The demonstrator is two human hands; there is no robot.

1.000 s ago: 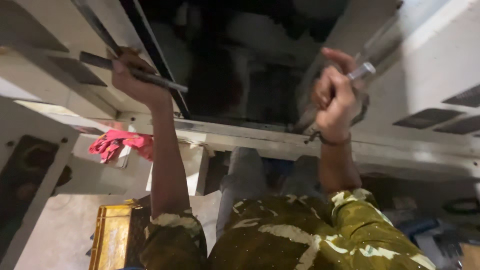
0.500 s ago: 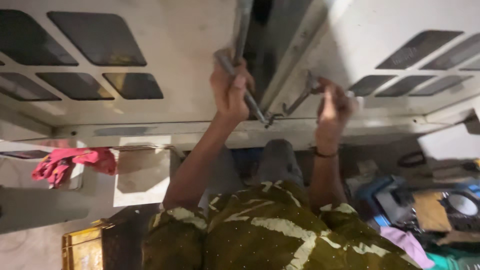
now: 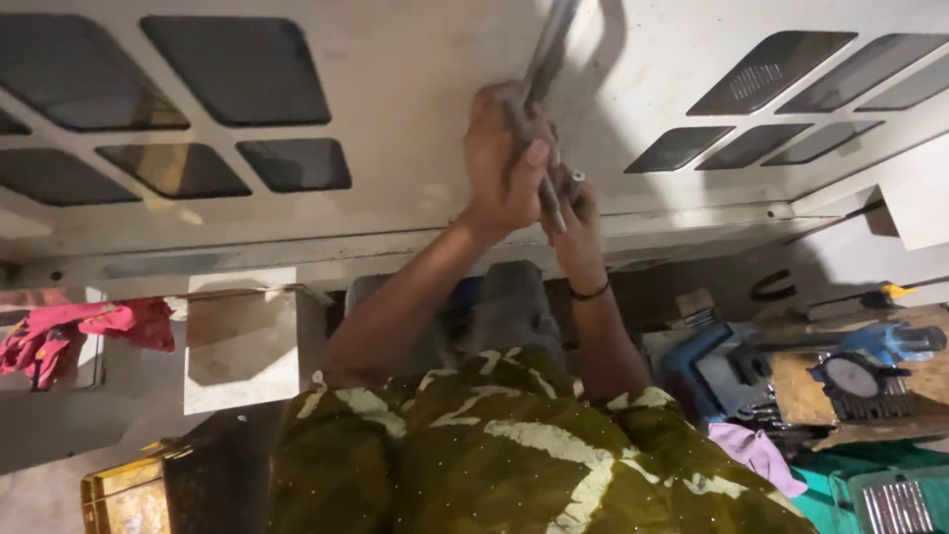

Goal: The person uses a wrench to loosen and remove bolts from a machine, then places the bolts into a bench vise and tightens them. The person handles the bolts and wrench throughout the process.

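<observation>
White panel (image 3: 395,208) blocks ahead; open room below both hands

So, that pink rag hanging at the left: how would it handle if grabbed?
The pink rag droops in folds over a ledge, so it is probably floppy and light. Crumpled cloth is unlikely to slip, roll or break, though it may snag when pulled.

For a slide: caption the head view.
Both hands, left hand and right hand, grip a metal bar against a white vented panel.

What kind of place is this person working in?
Probably a metal or repair workshop: both hands work a steel rod against a white vented panel, with a blue vise and a dial gauge nearby.
</observation>
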